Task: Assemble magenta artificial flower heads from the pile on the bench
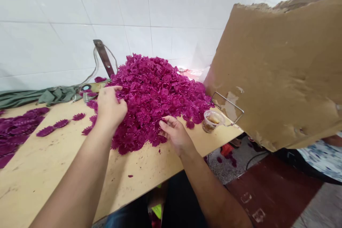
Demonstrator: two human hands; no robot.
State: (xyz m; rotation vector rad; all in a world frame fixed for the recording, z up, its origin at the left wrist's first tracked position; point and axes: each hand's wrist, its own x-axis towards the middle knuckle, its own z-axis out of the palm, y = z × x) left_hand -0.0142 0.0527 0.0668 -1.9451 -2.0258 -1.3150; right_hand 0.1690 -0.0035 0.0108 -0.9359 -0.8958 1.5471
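A large heap of magenta artificial flower pieces [157, 92] lies on the pale wooden table [139, 178]. My left hand [110, 105] is over the heap's left side, its thumb and index finger apart, with nothing visible between them. At the heap's front right edge, my right hand [175, 131] has its thumb and fingers pressed together in a pinch. Something small and dark shows at those fingertips, too small to name. Right of that hand stands a clear plastic cup [212, 120] with brown liquid.
Stacked magenta flowers [20, 131] lie at the far left, near green cloth [56, 94]. A big cardboard sheet [280, 67] and a wire frame [229, 105] stand at the right. A metal bracket [103, 57] rises behind. Part of another person [323, 156] shows at far right.
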